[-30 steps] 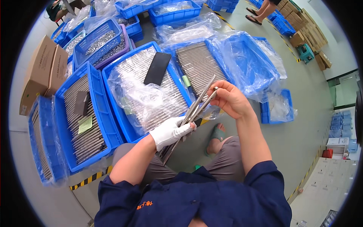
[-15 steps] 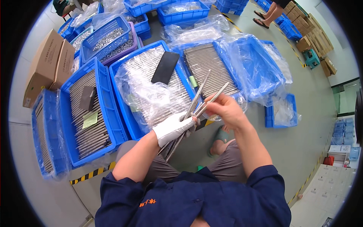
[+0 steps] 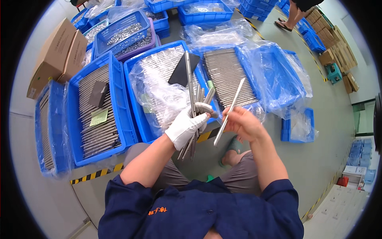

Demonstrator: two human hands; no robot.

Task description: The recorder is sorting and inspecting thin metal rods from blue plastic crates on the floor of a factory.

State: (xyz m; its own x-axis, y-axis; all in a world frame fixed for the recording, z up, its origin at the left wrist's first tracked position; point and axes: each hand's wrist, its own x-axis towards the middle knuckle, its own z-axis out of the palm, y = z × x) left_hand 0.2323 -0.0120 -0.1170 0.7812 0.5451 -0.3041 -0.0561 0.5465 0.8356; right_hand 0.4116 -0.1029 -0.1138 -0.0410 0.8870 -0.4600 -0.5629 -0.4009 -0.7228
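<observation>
My left hand [image 3: 187,125], in a white glove, is closed round a bundle of thin metal rods [image 3: 190,83]. One rod stands out longer than the others, its upper part crossing a black phone-like slab [image 3: 179,75]. To the right of the bundle, my bare right hand [image 3: 244,124] pinches a single metal rod [image 3: 234,104], held slanting and apart from the bundle. Just beyond my hands is a blue tray [image 3: 256,93] with rows of similar rods. Another blue tray [image 3: 137,115], with plastic film over its rods, lies past my left hand.
At left stand a blue tray of rods [image 3: 123,131] with a dark block [image 3: 98,94] and a yellowish note [image 3: 98,117], a narrower tray, and cardboard boxes [image 3: 51,55]. A blue basket [image 3: 119,38] holds small metal parts. A person's legs [image 3: 293,18] show at far right.
My right hand has drawn one rod away from the bundle to the right. My left hand has turned the bundle more upright. The view has shifted slightly.
</observation>
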